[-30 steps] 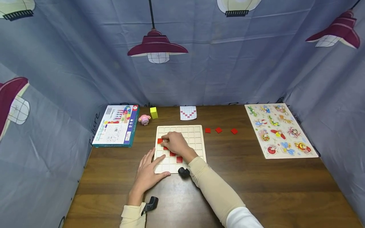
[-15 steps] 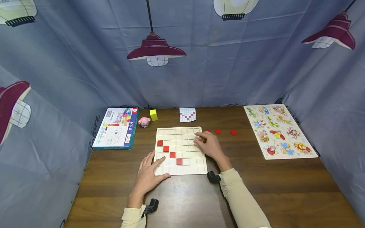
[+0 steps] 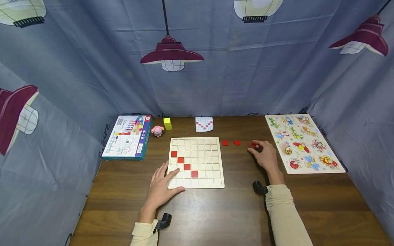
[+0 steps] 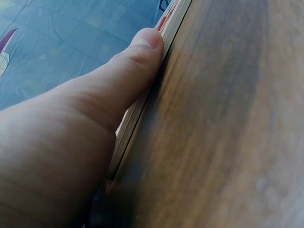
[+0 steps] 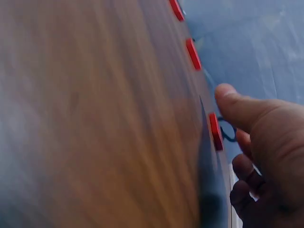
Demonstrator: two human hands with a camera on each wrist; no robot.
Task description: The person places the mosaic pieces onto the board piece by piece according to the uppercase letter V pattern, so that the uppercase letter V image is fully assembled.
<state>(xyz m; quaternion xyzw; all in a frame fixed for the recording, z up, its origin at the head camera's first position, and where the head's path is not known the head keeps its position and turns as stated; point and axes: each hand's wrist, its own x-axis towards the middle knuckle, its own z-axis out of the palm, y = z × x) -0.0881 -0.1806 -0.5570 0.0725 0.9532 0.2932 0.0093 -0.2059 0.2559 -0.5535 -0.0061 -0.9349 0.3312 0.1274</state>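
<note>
A pale wooden grid board (image 3: pixel 206 155) lies on the table, with several red tiles (image 3: pixel 187 167) set in its squares in a slanting row. My left hand (image 3: pixel 160 188) rests at the board's lower left corner, fingers spread. In the left wrist view its thumb (image 4: pixel 137 57) lies along the board's edge. My right hand (image 3: pixel 267 156) hovers over the rightmost loose red tile (image 5: pixel 215 132), which is partly covered in the head view. From the right wrist, that tile lies flat on the table, with thumb and fingers apart from it. Two more red tiles (image 3: pixel 236 142) lie to its left.
Behind the board stands a small card (image 3: pixel 204 124) with a red V pattern. A boxed game (image 3: pixel 127 137), a pink figurine (image 3: pixel 157 131) and a yellow block (image 3: pixel 167 123) are at the left. An animal puzzle board (image 3: pixel 303 143) lies at the right.
My right hand has left the red tile at the board's left side and moved right, past the board, to the rightmost loose tile. The left hand has stayed in place.
</note>
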